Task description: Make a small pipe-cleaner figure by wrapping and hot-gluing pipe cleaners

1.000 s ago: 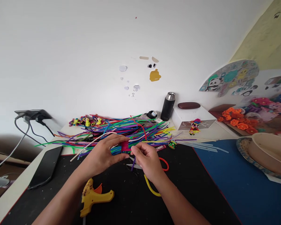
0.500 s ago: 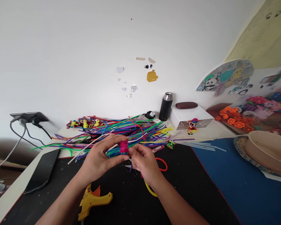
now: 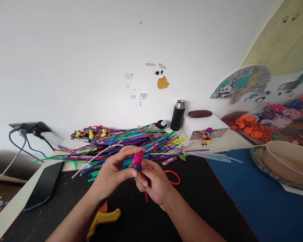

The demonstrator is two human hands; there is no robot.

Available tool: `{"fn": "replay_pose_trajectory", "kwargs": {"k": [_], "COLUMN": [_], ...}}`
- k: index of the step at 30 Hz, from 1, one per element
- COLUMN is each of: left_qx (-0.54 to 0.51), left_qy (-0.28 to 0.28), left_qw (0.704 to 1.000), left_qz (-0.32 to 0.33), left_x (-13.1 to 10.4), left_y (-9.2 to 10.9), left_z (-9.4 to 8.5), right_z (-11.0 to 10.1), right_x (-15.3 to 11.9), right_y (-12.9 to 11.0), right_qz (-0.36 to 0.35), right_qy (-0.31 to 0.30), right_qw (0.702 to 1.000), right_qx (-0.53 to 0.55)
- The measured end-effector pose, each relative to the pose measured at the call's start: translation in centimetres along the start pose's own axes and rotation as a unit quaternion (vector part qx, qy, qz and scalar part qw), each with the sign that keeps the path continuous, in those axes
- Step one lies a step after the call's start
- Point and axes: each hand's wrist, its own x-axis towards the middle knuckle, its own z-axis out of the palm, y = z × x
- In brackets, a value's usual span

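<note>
Bench point(image 3: 17, 200): pale top running along the wall point(image 3: 65, 67), bearing everything listed below.
Black mat point(image 3: 192, 201): red-edged, spread under my forearms; I see no print on it.
Stem pile point(image 3: 131, 141): long fuzzy stems in many colours, heaped behind my hands, plenty of them loose and unused.
Flask point(image 3: 178, 117): black, upright at the back; any mark is too small for me to read.
Glue gun point(image 3: 106, 217): yellow, lying unheld on the mat, partly behind my left forearm.
Left hand point(image 3: 116, 171): my thumb and forefinger pinch the roll from below and above.
Right hand point(image 3: 154, 178): my fingers are curled in, thumb pressed against the roll's right edge.
Figure point(image 3: 206, 135): colourful, standing before the white box point(image 3: 200, 121); it looks complete to me.
Pink roll point(image 3: 138, 159): up between my two hands, over the mat's far edge; its winding looks mostly done, pink turns lying side by side, blue showing at the lower end.
Packet point(image 3: 169, 161): red, with pale printing I cannot make out.
Pink strand point(image 3: 146, 197): an end dangling below my right hand; by my judgement, fixing it down remains undone.
</note>
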Motion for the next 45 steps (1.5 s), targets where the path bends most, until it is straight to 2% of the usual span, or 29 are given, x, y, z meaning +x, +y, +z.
{"fn": "replay_pose_trajectory", "kwargs": {"k": [3,8,12,17,22,25,31,45], "left_qx": [-0.002,0.082,0.174,0.309,0.366,0.376,0.352,0.331], "left_qy": [-0.023,-0.067,-0.072,-0.074,-0.088,-0.081,-0.056,-0.016], "left_qw": [0.999,0.993,0.982,0.940,0.914,0.908,0.913,0.929], "left_qz": [-0.024,-0.042,0.018,0.128,0.154,0.165,0.196,0.167], "left_x": [0.0,0.1,0.1,-0.1,-0.4,-0.3,0.1,0.4], "left_y": [-0.7,-0.4,0.4,1.0,0.8,0.3,-0.4,-0.5], "left_z": [-0.1,-0.5,-0.9,-1.1,-1.3,-1.3,-2.0,-2.8], "right_z": [-0.1,-0.5,-0.6,-1.1,-1.5,-1.6,-1.7,-1.9], "right_x": [0.0,0.3,0.5,0.6,0.5,0.6,0.8,0.6], "right_y": [-0.2,-0.9,-1.1,-0.6,0.0,0.1,0.1,-0.2], "right_qz": [-0.008,-0.020,-0.012,-0.025,-0.059,-0.061,-0.061,-0.081], "right_qy": [0.020,0.074,0.087,0.101,0.113,0.117,0.112,0.127], "right_qw": [1.000,0.996,0.990,0.977,0.948,0.941,0.958,0.948], "right_qx": [0.002,-0.047,-0.111,-0.188,-0.293,-0.310,-0.255,-0.282]}}
